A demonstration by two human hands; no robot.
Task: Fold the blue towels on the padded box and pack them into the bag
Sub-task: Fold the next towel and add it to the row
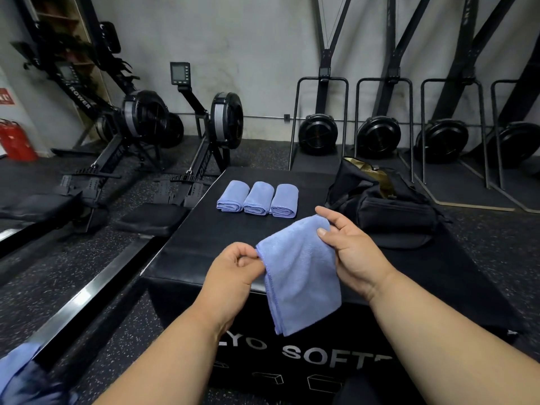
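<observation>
We can't read the full lettering on the padded box [187, 311] front: the held towel [301, 276] and our forearms cover part, and only "YO SOFT" shows. Bag [388, 206] interior is dark, contents can't be told. Right hand [350, 249] fingers past the towel's top corner are hidden behind cloth. Blue fabric [17, 372] at lower left is cut by the frame edge, shape unclear. Red cylinders [14, 141] at far left are cropped. Monitor [180, 73] screen is too small to read.
</observation>
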